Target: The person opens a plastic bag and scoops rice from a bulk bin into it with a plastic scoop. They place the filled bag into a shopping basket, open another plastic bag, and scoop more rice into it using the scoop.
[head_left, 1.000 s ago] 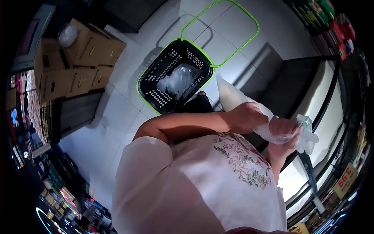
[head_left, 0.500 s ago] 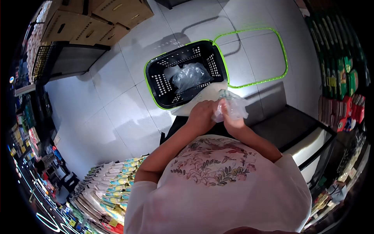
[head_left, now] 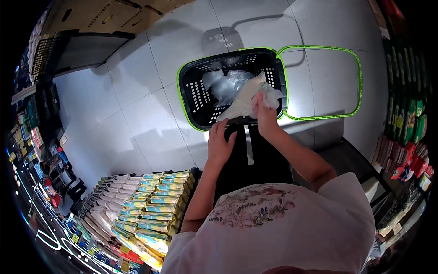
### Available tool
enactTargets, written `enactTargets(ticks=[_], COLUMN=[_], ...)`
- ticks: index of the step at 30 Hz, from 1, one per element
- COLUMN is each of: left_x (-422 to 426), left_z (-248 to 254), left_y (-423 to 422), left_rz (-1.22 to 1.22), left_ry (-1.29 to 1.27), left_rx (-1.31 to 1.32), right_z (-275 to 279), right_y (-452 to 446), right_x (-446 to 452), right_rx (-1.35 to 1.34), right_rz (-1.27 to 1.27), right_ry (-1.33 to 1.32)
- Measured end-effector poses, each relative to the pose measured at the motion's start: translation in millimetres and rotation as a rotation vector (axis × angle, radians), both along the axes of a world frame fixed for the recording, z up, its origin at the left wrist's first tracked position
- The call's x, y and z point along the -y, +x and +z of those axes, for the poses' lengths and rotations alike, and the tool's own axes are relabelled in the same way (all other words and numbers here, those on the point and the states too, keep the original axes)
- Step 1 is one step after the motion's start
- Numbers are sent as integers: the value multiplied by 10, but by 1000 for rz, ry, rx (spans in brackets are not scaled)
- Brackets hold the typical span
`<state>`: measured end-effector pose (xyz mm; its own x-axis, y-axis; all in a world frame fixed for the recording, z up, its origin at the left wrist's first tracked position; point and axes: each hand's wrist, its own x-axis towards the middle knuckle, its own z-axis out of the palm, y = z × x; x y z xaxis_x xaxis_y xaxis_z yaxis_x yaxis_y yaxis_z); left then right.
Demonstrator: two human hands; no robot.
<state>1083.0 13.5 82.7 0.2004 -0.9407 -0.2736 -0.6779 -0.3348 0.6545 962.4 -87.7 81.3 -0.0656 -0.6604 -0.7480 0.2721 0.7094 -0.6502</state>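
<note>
A black shopping basket [head_left: 185,112] with a bright green rim stands on the floor in front of my legs. Its green handle [head_left: 360,84] is swung out to the right. My right hand [head_left: 266,116] grips the gathered neck of a plastic bag [head_left: 244,100] with pale cream contents, which hangs inside the basket's near right part. My left hand [head_left: 221,145] is at the near rim, fingers apart and stretched toward the bag's lower corner; whether they touch it I cannot tell. A clear, crumpled plastic bag [head_left: 226,86] lies deeper in the basket, its contents unclear.
Rows of yellow and blue packets [head_left: 155,205] are stacked at lower left. Cardboard boxes [head_left: 100,16] sit above a dark stand [head_left: 89,52] at upper left. Green packs [head_left: 404,102] and red packs [head_left: 404,162] line the right side, near a dark low rack [head_left: 326,157].
The pale bag has moved forward from before my body into the basket. My left hand has let go of its neck and opened at the rim; my right hand still holds it.
</note>
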Motion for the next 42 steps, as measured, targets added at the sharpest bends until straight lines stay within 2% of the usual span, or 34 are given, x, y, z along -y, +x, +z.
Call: enactTargets(ticks=[1, 2, 4, 8, 10, 11, 12, 14, 15, 16, 18, 22, 24, 27, 29, 32, 36, 38, 40, 42], left_x=[-71, -131, -212, -416, -542, -589, -635, -694, -694, -705, -678, -316, -81, 312, 580, 960, 1074, 1050, 1047, 1047], left_z=[-126, -221, -361, -630, -736, -758, -781, -817, -829, -881, -1004, -1402, -1766, -2375, -2773, -3241, -3693, -3815, -3948, -3985], left_y=[69, 121, 180, 195, 157, 139, 124, 109, 115, 121, 145, 267, 356, 496, 567, 587, 332, 147, -14, -118], left_rz=[-12, -23, 0, 19, -39, -59, -49, -101, -103, -94, -121, -134, -142, -202, -237, -271, -271, -437, -484, -712], left_ry=[42, 86, 141, 258, 294, 316, 319, 401, 428, 433, 392, 304, 179, 49, 114, 404, 516, 466, 470, 789], left_rx=[-12, -27, -42, -102, -108, -115, -119, -169, -188, -189, -135, -43, 12, 198, 262, 177, 135, 148, 160, 205], right_z=[-250, -337, -402, -765, -908, -966, -1004, -1352, -1465, -1577, -1682, -1934, -2040, -2314, -2506, -2690, -2882, -2997, -3042, -3081], right_y=[-82, -92, -66, 13, 86, 42, 104, -5, -45, -88, -77, -60, -29, -43, -91, -121, -191, -161, -149, -147], right_x=[37, 132, 315, 550, 665, 708, 806, 920, 984, 1022, 1091, 1149, 1164, 1134, 1093, 1020, 1020, 1014, 1006, 997], right_rx=[34, 111, 109, 122, -20, -44, -82, -85, -204, -200, -472, -368, -433, -332, -318, -267, -224, -208, -211, -51], right_rz=[23, -63, -187, -174, -194, -16, -8, 237, 395, 403, 705, 697, 691, 451, 420, 338, 257, 112, 66, 153], right_ry=[-163, -199, -226, -253, -160, -207, -215, -256, -321, -317, -393, -457, -441, -342, -342, -291, -301, -286, -262, -340])
